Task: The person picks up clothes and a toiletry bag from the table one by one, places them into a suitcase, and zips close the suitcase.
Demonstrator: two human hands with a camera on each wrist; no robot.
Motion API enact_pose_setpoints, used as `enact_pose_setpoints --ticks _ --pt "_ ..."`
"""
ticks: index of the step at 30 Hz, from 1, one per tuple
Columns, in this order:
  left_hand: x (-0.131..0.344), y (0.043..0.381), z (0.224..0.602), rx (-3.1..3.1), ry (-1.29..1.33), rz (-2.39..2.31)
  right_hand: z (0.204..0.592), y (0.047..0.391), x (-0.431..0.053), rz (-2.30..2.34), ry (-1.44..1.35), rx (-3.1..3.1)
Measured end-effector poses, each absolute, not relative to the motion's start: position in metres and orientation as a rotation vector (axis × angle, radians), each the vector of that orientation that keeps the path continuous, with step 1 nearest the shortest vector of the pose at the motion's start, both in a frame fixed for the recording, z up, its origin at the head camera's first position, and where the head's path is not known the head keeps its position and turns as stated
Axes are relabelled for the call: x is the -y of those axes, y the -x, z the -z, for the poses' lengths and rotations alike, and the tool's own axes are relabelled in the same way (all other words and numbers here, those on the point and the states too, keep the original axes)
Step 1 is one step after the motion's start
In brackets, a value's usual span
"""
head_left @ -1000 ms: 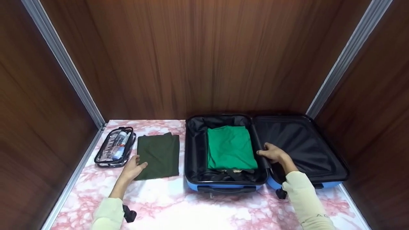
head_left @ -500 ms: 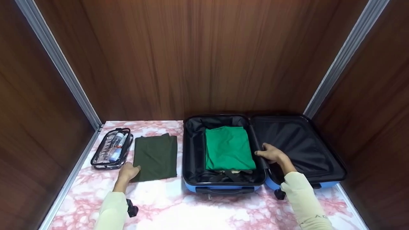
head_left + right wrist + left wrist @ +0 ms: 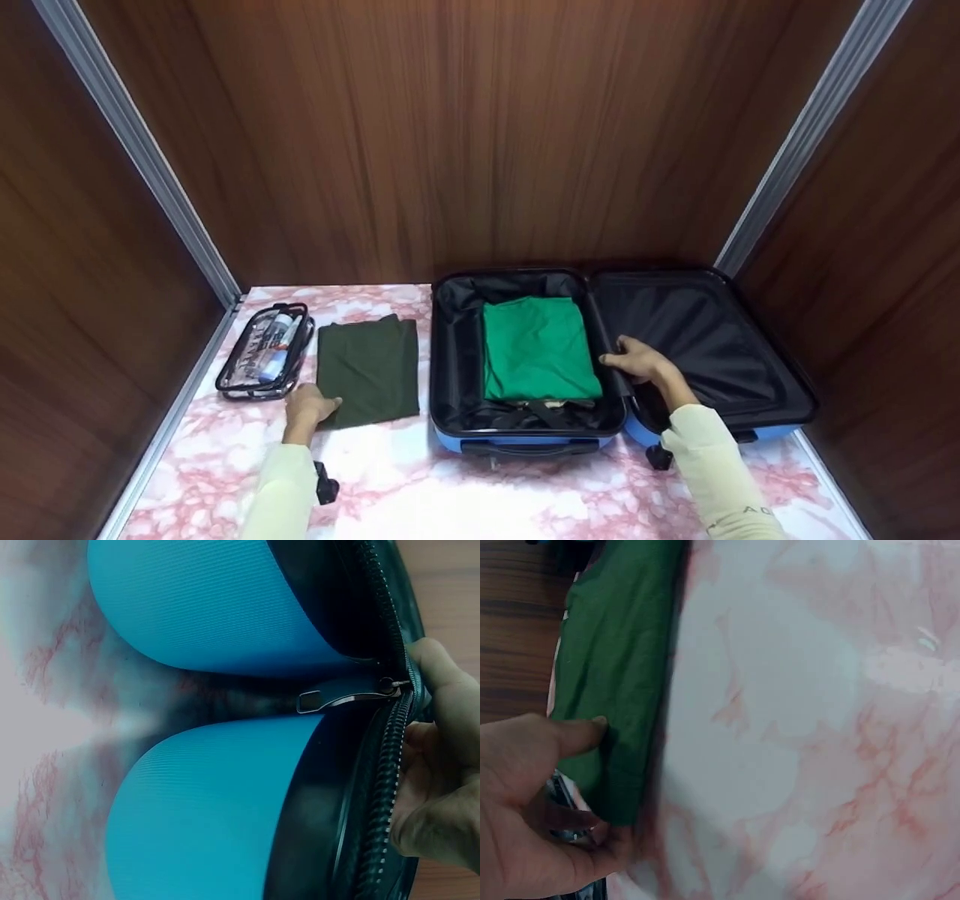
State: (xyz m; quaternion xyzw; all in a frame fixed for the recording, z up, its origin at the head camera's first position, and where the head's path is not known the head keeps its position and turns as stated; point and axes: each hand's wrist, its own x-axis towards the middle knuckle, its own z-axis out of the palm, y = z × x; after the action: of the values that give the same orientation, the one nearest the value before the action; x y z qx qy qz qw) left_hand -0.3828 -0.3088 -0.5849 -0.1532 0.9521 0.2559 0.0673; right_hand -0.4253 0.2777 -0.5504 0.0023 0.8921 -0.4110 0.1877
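My left hand (image 3: 309, 405) is at the near left corner of a folded dark green garment (image 3: 367, 367) lying flat on the table. In the left wrist view the thumb (image 3: 585, 736) lies on top of the garment and the other fingers curl in at its edge, pinching the corner. My right hand (image 3: 637, 360) grips the hinge side of an open blue suitcase (image 3: 529, 441) with a black lining. The right wrist view shows its fingers (image 3: 420, 765) around the zippered edge, partly hidden behind it. A folded bright green garment (image 3: 540, 349) lies inside the suitcase's left half.
A clear toiletry bag (image 3: 247, 356) with black trim, holding bottles, stands left of the dark green garment. The suitcase lid (image 3: 697, 345) lies open to the right. Brown wood-look walls (image 3: 450, 150) enclose the pink marbled table (image 3: 450, 495) at the back and sides.
My left hand has shifted down to the dark green garment's near corner and its fingers have closed on it. The right hand stays at the suitcase; the view has moved slightly.
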Motion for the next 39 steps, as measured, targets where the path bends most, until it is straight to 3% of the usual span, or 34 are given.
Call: enact_pose_setpoints --ticks 18,39 --pt "0.311 0.388 0.587 -1.83 0.644 -1.963 0.544 0.427 -0.282 1.178 -0.004 -2.51" --pt "0.33 0.389 0.602 -1.592 0.605 -1.995 0.548 0.428 -0.279 1.152 -0.023 -2.462"
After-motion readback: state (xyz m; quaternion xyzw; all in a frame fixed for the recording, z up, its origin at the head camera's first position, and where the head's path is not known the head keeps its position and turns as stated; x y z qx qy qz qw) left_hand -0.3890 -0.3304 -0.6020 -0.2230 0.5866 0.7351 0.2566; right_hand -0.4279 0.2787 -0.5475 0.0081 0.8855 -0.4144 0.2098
